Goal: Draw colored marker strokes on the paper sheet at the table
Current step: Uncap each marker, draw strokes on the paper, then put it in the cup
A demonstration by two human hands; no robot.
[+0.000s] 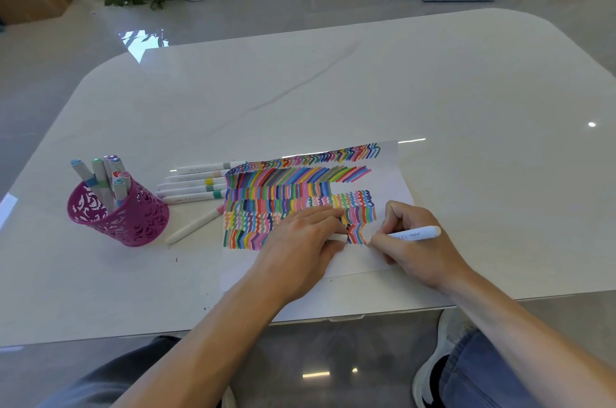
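Fingers of the right hand [416, 251] pinch a white marker [413, 234], barrel print unreadable, tip on the stripe-crowded paper [390, 174], while the left hand [300, 241] lies with fingers flat on it.

Both bare forearms reach up from the lower edge to mid-frame, the left hand [300, 242] lying palm-down with fingers stretched rightward, the right hand [423, 257] curled, pinching a marker [416, 234].
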